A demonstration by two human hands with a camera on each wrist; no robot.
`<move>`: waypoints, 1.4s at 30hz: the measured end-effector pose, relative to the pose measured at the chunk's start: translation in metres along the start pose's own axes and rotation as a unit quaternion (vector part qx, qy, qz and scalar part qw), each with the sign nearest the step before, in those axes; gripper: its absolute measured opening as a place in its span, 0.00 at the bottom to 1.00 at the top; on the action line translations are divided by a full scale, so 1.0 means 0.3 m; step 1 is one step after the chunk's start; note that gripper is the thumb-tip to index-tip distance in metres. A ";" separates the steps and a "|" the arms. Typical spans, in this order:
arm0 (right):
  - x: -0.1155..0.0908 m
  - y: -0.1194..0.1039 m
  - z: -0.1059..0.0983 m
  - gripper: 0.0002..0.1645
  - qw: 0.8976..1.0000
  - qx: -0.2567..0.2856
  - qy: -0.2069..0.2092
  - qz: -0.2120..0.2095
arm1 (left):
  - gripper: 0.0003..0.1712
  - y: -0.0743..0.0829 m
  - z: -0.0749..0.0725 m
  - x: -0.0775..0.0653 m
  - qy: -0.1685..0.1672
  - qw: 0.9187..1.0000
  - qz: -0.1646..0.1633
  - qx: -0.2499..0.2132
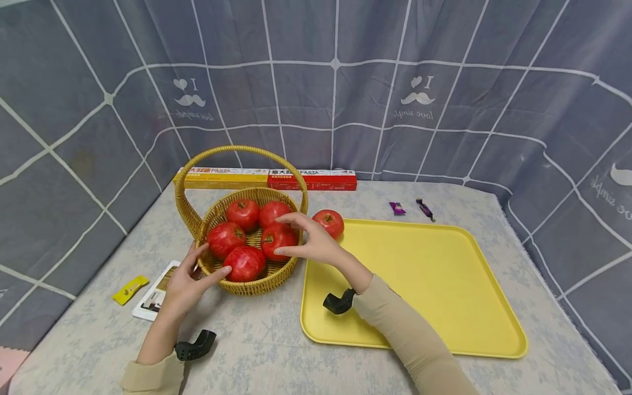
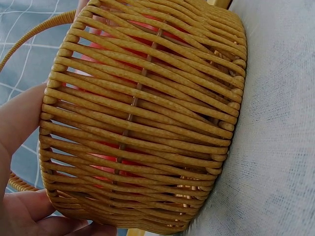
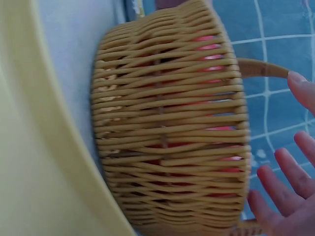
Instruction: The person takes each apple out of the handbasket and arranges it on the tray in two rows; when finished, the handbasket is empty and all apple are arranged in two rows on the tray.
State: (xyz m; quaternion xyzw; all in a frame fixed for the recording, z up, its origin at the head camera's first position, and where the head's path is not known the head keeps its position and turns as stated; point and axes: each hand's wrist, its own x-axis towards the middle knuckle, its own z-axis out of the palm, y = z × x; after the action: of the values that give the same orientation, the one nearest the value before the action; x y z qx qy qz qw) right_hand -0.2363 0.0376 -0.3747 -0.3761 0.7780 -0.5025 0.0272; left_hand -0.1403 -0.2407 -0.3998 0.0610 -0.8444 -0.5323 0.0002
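A wicker basket (image 1: 266, 285) with a tall arched handle stands on the table, holding several red apples (image 1: 225, 240). My left hand (image 1: 185, 285) grips the basket's left rim, thumb over the inner edge near the front apple and fingers against the outer side. In the left wrist view its thumb (image 2: 22, 118) meets the rim. Above the basket's right side, my right hand (image 1: 316, 241) has its fingers spread and thumb apart, close to the right-hand apple (image 1: 278, 241). The right wrist view shows those fingers (image 3: 290, 182) loosely extended beside the rim; contact with an apple is hidden.
Right of the basket lies a yellow tray (image 1: 419, 274), with a single red apple (image 1: 329, 222) at its back left corner. Pasta boxes (image 1: 311, 180) line the back. Purple-wrapped sweets (image 1: 397, 208), a yellow packet (image 1: 130, 289) and a white-edged card (image 1: 150, 302) lie around.
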 end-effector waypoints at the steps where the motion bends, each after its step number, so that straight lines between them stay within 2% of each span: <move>1: 0.004 0.003 0.005 0.37 1.000 -0.004 -0.006 0.006 | 0.51 0.000 0.000 0.000 0.000 1.000 0.001 0.000; 8: 0.030 0.026 0.035 0.40 0.998 -0.028 -0.035 0.034 | 0.51 0.001 0.001 -0.005 0.003 1.000 0.005 -0.006; 19: 0.077 0.036 0.060 0.45 0.993 -0.091 -0.045 0.058 | 0.51 0.006 0.001 -0.008 0.003 1.000 0.016 -0.006; 23: 0.086 0.031 0.067 0.46 0.988 -0.134 -0.052 0.061 | 0.51 0.007 0.000 -0.004 0.003 1.000 0.014 -0.003; 30: 0.091 0.014 0.090 0.49 0.971 -0.222 -0.053 0.075 | 0.51 0.003 0.000 0.008 -0.002 1.000 0.007 -0.002; 35: 0.086 0.009 0.100 0.47 0.972 -0.221 -0.038 0.077 | 0.51 0.002 0.001 0.006 -0.003 1.000 0.007 -0.005; 42: 0.068 0.016 0.097 0.43 0.980 -0.193 -0.008 0.043 | 0.51 0.002 0.000 -0.004 0.003 1.000 0.013 0.003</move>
State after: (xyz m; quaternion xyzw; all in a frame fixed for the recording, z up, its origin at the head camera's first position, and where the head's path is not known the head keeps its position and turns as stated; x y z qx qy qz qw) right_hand -0.2414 0.0040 -0.3860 -0.3449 0.8753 -0.3385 -0.0178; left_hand -0.1392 -0.2404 -0.3992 0.0514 -0.8464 -0.5299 0.0099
